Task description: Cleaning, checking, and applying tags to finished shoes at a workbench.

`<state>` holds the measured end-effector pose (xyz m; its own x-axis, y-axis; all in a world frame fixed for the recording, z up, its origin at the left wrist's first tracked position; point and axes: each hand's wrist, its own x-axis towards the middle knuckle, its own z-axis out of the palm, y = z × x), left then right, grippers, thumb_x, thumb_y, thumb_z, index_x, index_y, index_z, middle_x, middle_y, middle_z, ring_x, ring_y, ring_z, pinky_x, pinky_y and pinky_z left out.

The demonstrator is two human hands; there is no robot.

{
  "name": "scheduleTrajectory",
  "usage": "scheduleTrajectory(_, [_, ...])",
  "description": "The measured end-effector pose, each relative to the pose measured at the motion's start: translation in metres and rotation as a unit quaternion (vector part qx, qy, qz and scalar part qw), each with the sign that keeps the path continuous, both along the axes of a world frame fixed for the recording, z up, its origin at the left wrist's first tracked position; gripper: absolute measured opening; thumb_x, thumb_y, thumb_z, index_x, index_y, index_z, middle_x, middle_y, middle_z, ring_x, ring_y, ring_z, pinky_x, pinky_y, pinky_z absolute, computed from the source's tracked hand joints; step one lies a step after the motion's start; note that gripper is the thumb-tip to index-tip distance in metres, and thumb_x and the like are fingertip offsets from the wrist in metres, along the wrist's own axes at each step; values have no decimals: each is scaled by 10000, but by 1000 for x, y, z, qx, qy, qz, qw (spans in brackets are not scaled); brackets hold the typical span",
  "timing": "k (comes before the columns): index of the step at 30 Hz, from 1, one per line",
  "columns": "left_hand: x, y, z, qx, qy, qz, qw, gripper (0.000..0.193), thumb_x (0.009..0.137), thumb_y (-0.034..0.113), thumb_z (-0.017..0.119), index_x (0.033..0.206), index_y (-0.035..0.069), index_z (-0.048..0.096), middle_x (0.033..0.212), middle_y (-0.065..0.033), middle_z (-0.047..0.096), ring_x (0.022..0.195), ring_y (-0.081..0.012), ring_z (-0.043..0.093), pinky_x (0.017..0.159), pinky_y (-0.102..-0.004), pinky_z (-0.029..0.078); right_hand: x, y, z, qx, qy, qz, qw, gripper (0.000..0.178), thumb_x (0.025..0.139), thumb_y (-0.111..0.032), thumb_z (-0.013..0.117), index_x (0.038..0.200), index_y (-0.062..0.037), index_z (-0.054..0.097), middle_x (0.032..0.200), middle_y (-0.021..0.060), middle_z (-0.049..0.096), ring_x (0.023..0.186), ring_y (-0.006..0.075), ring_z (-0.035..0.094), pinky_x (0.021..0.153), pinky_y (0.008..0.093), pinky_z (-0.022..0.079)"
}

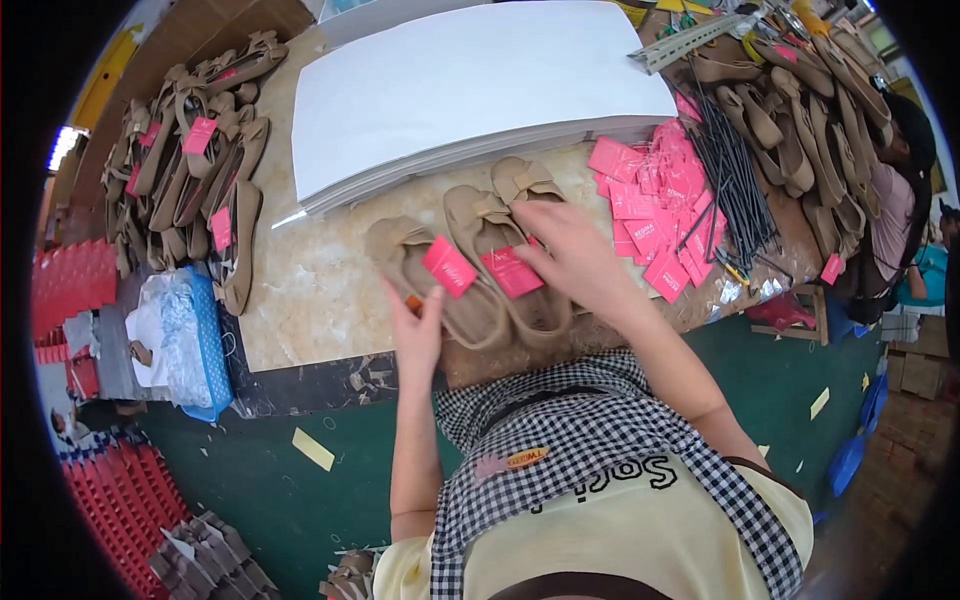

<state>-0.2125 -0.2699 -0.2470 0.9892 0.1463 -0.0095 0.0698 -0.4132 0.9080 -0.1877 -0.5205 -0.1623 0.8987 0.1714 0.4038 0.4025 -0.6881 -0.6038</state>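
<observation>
In the head view, the left hand (419,335) was half closed at the side of the left shoe (472,316) — its thumb beside a pink tag (449,266). The right hand (575,252), loosely curled, was over the middle shoe (541,312) on the table (300,310); whether either hand gripped, I could not tell.

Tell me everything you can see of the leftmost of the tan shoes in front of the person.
The shoe is a tan, low-cut slip-on with a rounded toe, a bow across its front and a matching tan insole; the upper looks soft and matt. It sits opening up, toe pointing away and slightly left, heel toward the person. A pink tag partly covers its opening. The left hand is at its left side; its neighbour lies close on the right. The sole is hidden.
</observation>
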Motion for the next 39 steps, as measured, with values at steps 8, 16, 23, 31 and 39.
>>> scheduleTrajectory(8, [151,-71,130,351,-306,-156,871,708,883,412,625,1488,171,349,1427,-267,386,1383,-402,279,1106,-484,282,-53,-72,-11,-22,254,-171,952,286,836,-35,582,1114,-3,642,981,192,634,871,370,624,752,448,495])
scheduleTrajectory(16, [267,-118,73,362,-258,-175,879,350,863,285,615,1189,166,658,974,-196,588,1066,-378,542,894,-512,438,-77,-80,2,78,223,-178,955,320,871,-2,545,1177,-24,637,1043,169,626,886,293,645,775,352,518])
scheduleTrajectory(23, [49,-136,124,113,-343,-447,819,153,792,179,638,904,85,683,1122,-216,585,1154,-361,541,987,-452,418,-64,-82,-1,636,373,-205,644,516,960,-178,525,1437,-42,381,1293,107,550,1128,191,580,896,307,517])
scheduleTrajectory(31, [26,-121,101,10,-168,-253,953,345,778,135,684,1111,50,646,1169,-176,592,1019,-271,613,868,-379,482,-38,-80,15,305,249,-51,918,633,865,-108,664,1427,-19,387,1445,142,439,1334,248,420,1079,365,370])
scheduleTrajectory(39, [27,-146,67,90,-90,-328,936,549,889,308,580,1348,23,482,1231,-199,572,1194,-309,506,1018,-382,383,-21,-93,-3,294,304,-144,894,515,732,25,639,1243,-21,600,1264,182,600,1125,343,608,957,383,490])
